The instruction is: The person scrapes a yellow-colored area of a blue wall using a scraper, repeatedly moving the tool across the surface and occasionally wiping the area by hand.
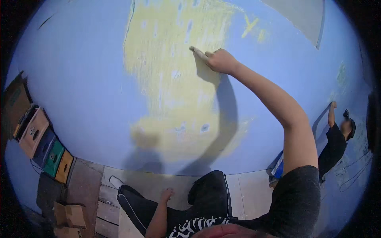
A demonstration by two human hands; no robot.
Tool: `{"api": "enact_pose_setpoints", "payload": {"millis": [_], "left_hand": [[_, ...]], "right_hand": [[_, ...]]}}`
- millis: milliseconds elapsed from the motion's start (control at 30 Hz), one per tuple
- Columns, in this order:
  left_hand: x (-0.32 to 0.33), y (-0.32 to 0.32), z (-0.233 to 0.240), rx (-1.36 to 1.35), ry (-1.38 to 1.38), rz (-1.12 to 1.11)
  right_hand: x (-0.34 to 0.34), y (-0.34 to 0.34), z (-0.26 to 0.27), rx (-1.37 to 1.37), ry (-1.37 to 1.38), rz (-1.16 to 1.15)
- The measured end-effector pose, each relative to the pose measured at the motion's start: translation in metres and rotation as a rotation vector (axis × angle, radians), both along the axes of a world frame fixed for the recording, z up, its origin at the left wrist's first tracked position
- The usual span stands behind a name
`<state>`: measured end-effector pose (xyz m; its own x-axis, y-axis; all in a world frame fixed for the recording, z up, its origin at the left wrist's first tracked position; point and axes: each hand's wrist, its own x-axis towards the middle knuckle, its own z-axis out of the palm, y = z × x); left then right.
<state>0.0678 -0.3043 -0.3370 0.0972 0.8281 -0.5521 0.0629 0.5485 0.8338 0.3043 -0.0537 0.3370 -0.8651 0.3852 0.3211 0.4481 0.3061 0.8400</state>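
Note:
My right hand point(222, 61) is raised to a blue wall point(89, 113), arm outstretched. It grips the pale handle of what looks like a paintbrush point(200, 54), whose dark tip points up and left over a large yellow painted patch point(175, 89). Whether the tip touches the wall is hard to tell. Bluish gaps and rough streaks show through the yellow, with a grey spot low in it. My left hand point(168, 194) hangs low by my bent knees, fingers loosely apart, with nothing visible in it. Shadows of my head and right arm fall on the wall.
At left, a drawer unit with coloured fronts point(54, 157) carries a cardboard box point(16, 104). An open carton point(71, 215) lies lower down. Far right, another person point(335, 145) reaches to the wall. A blue-and-white item point(278, 168) stands at the wall's foot behind my arm.

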Motion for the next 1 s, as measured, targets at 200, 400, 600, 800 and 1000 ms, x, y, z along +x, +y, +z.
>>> {"api": "enact_pose_setpoints", "payload": {"millis": [200, 400, 600, 800, 1000], "left_hand": [[-0.005, 0.012, -0.032, -0.133, 0.075, 0.043], [-0.003, 0.017, -0.043, -0.150, 0.092, 0.021], [-0.005, 0.008, -0.045, -0.107, 0.058, -0.020], [-0.011, 0.016, -0.044, -0.150, 0.020, -0.032], [0.000, 0.010, -0.016, -0.117, 0.068, -0.023]], "right_hand": [[0.003, -0.004, 0.108, 0.388, 0.127, -0.196], [-0.024, 0.017, 0.065, 0.179, 0.426, -0.154], [-0.017, -0.001, -0.031, -0.095, -0.208, 0.014], [-0.025, 0.000, 0.099, 0.281, 0.025, -0.262], [-0.038, 0.012, 0.067, 0.174, 0.326, -0.054]]}}
